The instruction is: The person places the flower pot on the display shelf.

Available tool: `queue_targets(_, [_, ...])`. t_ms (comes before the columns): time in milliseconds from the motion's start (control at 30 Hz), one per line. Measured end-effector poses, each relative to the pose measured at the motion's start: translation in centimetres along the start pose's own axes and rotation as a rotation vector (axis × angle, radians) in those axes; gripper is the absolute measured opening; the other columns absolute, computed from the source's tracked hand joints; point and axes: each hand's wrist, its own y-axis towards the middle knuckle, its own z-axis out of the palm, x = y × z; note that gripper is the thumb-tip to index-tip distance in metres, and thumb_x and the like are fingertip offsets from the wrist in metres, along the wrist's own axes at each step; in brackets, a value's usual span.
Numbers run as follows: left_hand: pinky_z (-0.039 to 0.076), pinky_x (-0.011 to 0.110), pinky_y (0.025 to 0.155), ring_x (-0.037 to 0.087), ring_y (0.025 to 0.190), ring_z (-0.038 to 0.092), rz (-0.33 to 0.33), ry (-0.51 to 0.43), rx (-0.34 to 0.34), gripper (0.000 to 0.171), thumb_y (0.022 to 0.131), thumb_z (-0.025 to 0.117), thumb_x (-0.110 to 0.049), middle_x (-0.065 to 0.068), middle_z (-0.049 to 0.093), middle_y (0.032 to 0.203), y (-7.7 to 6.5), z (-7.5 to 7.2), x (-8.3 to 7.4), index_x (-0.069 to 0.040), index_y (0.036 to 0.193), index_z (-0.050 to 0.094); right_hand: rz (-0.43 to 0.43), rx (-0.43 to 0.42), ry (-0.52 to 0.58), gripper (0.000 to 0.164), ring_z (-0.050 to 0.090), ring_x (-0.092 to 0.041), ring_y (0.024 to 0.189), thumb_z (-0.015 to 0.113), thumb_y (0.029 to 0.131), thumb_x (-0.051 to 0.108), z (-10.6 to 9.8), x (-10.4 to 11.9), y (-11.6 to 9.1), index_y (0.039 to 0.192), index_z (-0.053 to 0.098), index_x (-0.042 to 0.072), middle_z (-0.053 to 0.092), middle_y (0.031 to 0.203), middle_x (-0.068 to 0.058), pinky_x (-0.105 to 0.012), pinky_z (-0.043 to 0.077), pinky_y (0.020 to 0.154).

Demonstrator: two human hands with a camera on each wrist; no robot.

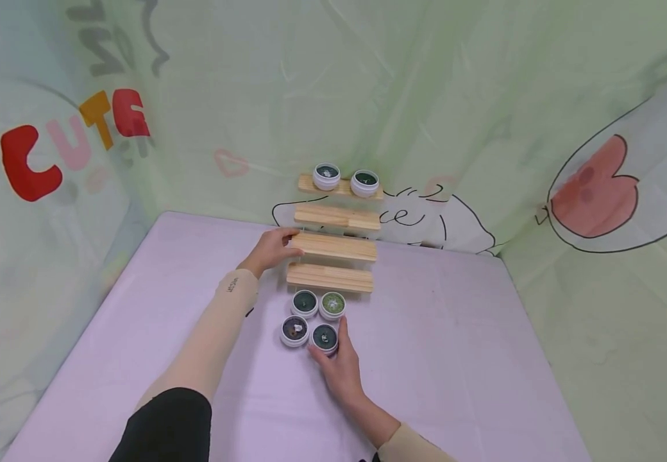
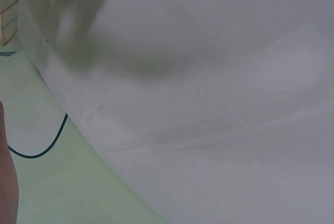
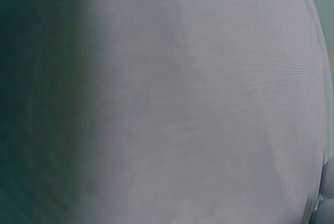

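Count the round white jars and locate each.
6: left jar and right jar on the top wooden tier; back-left jar, back-right jar, front-left jar and front-right jar on the tablecloth.

Left arm (image 1: 226,314) extended forward from lower left, in a fitted beige sleeve with dark lettering (image 1: 195,362), loose black fabric sleeve (image 1: 166,427) above it. Bare left hand (image 1: 269,250) farther out, fingers and thumb pointing right, gripping. Bare right hand (image 1: 343,372) nearer the body, angled in from lower right, thumb and forefinger apart, holding. Beige right cuff (image 1: 411,446) partly in frame.
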Motion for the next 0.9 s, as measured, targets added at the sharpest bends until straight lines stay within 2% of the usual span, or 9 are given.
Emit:
queue_targets(200, [0.042, 0.034, 0.109, 0.03, 0.131, 0.049, 0.001, 0.004, 0.0, 0.064, 0.088, 0.075, -0.023, 0.018, 0.05, 0.143, -0.1, -0.1, -0.1, 0.001, 0.141, 0.049, -0.01, -0.033, -0.008, 0.086, 0.035, -0.037, 0.139, 0.075, 0.085, 0.023, -0.1, 0.2, 0.0, 0.149, 0.028, -0.009, 0.033, 0.152, -0.026, -0.049, 0.029, 0.116])
queue_targets(500, [0.042, 0.034, 0.109, 0.03, 0.131, 0.049, 0.001, -0.002, 0.0, 0.064, 0.088, 0.075, -0.022, 0.018, 0.05, 0.143, -0.2, -0.1, -0.2, 0.002, 0.141, 0.049, -0.051, -0.045, -0.029, 0.082, 0.037, -0.035, 0.137, 0.078, 0.083, 0.021, -0.6, -0.3, 0.0, 0.146, 0.034, -0.009, 0.038, 0.149, -0.026, -0.046, 0.032, 0.114])
queue_targets(733, [0.042, 0.035, 0.11, 0.031, 0.131, 0.048, 0.006, -0.005, -0.003, 0.064, 0.088, 0.075, -0.022, 0.019, 0.049, 0.143, -0.2, -0.1, -0.3, 0.002, 0.141, 0.048, -0.055, -0.021, 0.066, 0.082, 0.034, -0.03, 0.14, 0.077, 0.084, 0.015, -1.6, 0.9, -0.1, 0.149, 0.031, -0.007, 0.034, 0.153, -0.022, -0.038, 0.031, 0.114])
queue_targets(900, [0.042, 0.034, 0.109, 0.03, 0.13, 0.049, -0.002, 0.008, -0.003, 0.065, 0.088, 0.075, -0.023, 0.018, 0.05, 0.143, -0.2, -0.1, -0.3, 0.002, 0.141, 0.049, -0.085, -0.02, 0.129, 0.08, 0.032, -0.034, 0.14, 0.076, 0.084, 0.007, -2.5, 2.0, 0.5, 0.147, 0.03, -0.011, 0.032, 0.152, -0.026, -0.038, 0.034, 0.111])
